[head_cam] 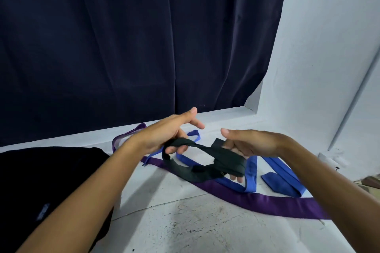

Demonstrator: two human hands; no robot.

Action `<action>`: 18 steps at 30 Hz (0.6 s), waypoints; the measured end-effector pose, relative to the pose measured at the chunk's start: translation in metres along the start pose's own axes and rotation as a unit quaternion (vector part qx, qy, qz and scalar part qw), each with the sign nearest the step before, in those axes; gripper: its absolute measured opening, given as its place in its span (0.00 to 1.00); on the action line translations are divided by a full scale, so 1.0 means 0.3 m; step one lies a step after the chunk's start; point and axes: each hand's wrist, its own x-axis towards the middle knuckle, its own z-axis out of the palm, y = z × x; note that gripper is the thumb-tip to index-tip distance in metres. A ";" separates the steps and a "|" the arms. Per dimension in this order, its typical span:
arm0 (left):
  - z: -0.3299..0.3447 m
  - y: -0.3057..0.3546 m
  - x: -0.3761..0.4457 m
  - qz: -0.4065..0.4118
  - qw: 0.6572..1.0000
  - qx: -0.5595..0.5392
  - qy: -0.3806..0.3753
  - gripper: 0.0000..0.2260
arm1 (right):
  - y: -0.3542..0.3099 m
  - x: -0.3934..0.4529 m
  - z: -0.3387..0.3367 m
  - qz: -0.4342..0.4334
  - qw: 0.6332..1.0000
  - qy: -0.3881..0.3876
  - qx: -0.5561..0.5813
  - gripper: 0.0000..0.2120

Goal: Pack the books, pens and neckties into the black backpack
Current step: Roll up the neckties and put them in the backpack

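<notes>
Your left hand (170, 133) and right hand (250, 145) both hold the black necktie (207, 160) in curled lower fingers, upper fingers loose. Blue necktie (275, 176) and purple necktie (267, 201) lie underneath, partly hidden. Backpack (41, 174) sits left, cut off by your forearm.

1. The necktie (205, 160) in my hands is plain dark grey-black.
2. The tie (275, 174) toward 3 o'clock is solid royal blue.
3. The long tie (267, 201) running toward 5 o'clock is plain deep purple.
4. My backpack (51, 174) at 9 o'clock is black.
5. The curtain (123, 37) at 12 o'clock is dark navy.
6. The floor (185, 222) is whitish with dark speckles.
</notes>
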 end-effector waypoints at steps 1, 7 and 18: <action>-0.022 -0.011 0.005 -0.006 1.000 0.013 -0.011 0.29 | 0.006 -0.007 -0.018 -0.022 0.998 -0.041 0.049 0.46; -0.157 -0.158 0.067 -0.015 0.997 -0.069 0.019 0.47 | 0.049 -0.063 -0.129 -0.241 0.918 -0.095 0.299 0.39; -0.340 -0.118 0.121 0.024 0.912 -0.347 0.217 0.38 | -0.035 -0.168 -0.125 -0.334 0.723 0.293 0.529 0.30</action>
